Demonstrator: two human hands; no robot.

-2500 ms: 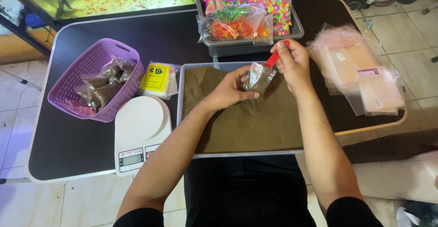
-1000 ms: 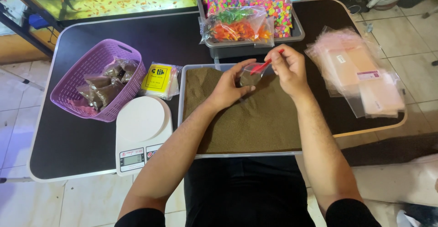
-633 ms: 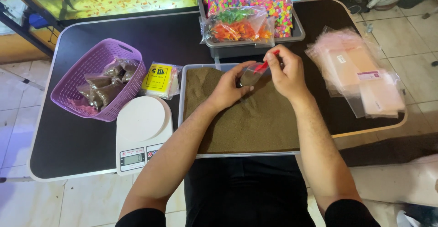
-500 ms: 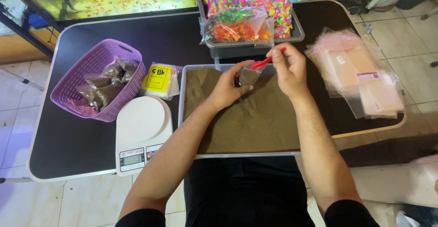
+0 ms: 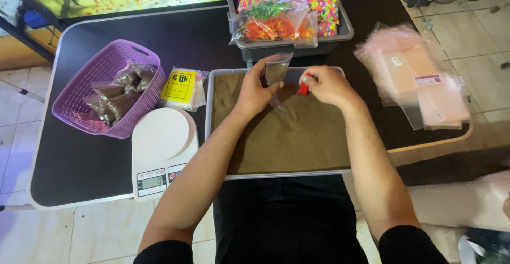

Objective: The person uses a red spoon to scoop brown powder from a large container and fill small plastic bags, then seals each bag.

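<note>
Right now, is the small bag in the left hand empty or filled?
Partly filled: the small bag, pinched by the left hand over the tray, shows brown grains inside. Its mouth: cannot tell.

Grey bin [image 5: 340,34] of bags walls the tray's [image 5: 218,136] far side.

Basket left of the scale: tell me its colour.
The basket is purple, a slotted plastic weave; the head view shows it clearly.

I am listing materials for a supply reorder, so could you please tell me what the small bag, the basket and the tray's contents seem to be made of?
Small bag: thin clear plastic, glossy, see-through.
Basket: purple moulded plastic, probably rigid, with lattice walls.
Tray contents: fine brown grains, matte, possibly sand or feed.
</note>
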